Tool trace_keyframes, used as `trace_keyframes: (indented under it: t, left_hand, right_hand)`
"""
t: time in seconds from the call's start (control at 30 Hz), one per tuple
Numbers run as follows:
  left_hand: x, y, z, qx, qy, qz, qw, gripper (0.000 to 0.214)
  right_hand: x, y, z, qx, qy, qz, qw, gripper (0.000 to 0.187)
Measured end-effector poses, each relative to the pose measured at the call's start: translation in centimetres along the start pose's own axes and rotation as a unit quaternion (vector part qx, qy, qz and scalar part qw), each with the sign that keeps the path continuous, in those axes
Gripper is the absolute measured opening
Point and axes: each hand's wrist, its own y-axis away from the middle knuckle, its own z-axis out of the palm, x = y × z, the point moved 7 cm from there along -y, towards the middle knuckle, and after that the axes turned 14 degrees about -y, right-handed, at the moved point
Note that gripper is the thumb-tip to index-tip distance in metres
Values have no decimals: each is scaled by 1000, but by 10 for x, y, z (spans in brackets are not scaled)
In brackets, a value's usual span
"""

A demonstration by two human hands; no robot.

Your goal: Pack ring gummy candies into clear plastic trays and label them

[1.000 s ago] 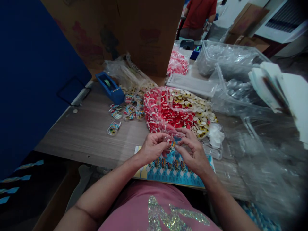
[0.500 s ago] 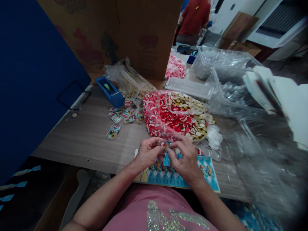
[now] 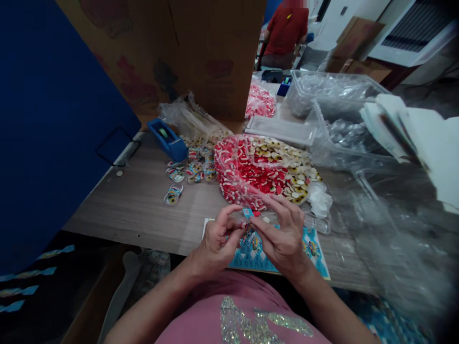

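Observation:
My left hand (image 3: 220, 237) is closed in a pinch on a small clear candy pack (image 3: 244, 225), mostly hidden by the fingers. A blue sticker label (image 3: 247, 213) stands up from the pack. My right hand (image 3: 283, 237) is at the pack's right side, its thumb and index fingertip close together on the label's edge. Beneath both hands lies a blue sheet of printed stickers (image 3: 256, 263). Just beyond them sits an open clear bag of candies (image 3: 247, 167), red-and-white pieces on the left and eyeball-like yellow-and-white ones on the right.
Several labelled packs (image 3: 195, 171) lie left of the bag, one pack (image 3: 174, 194) nearer me. Behind them stands a blue tape dispenser (image 3: 168, 139). Clear plastic bins (image 3: 319, 117) fill the right. A large cardboard box (image 3: 211, 62) rises at the back. A person in red (image 3: 287, 31) is farther off.
Both hands have come slightly nearer to me with the pack. The blue label, earlier hanging below the pack, now points up and away. My right fingers have straightened more.

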Motion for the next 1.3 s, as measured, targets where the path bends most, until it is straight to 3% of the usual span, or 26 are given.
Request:
trace_keyframes:
  t: [0.23, 0.43, 0.6, 0.73, 0.9, 0.97, 1.03, 1.17, 1.23, 1.3]
  left_hand:
    - [25, 13, -5, -13, -125, 93, 988, 45]
    - [21, 16, -4, -18, -204, 146, 968, 45]
    - [12, 18, -11, 0, -239, 157, 958, 45]
    - [7, 17, -18, 39, -182, 112, 976, 45]
    - [-8, 10, -19, 109, -57, 46, 991, 50]
    - [-15, 6, -17, 104, -6, 22, 994, 51]
    - [-16, 1, -14, 58, -7, 10, 998, 47]
    - [6, -7, -17, -16, -166, 81, 983, 34]
    - [15, -11, -15, -52, -230, 111, 966, 20]
    - [14, -15, -11, -79, -235, 95, 964, 9]
  right_hand:
    - [3, -14, -1, -139, -119, 27, 983, 16]
    - [11, -9, 16, -223, -254, 99, 936, 13]
    - [22, 3, 36, -224, -368, 179, 885, 13]
    - [24, 13, 53, -229, -433, 240, 838, 17]
    - [34, 20, 63, -102, -520, 321, 785, 8]
    - [38, 18, 61, -65, -517, 325, 789, 7]
    - [37, 11, 55, -76, -487, 294, 819, 7]
    - [24, -8, 45, -219, -342, 167, 899, 10]
    - [18, -14, 45, -291, -252, 112, 916, 14]
    - [15, -20, 45, -324, -191, 88, 922, 14]
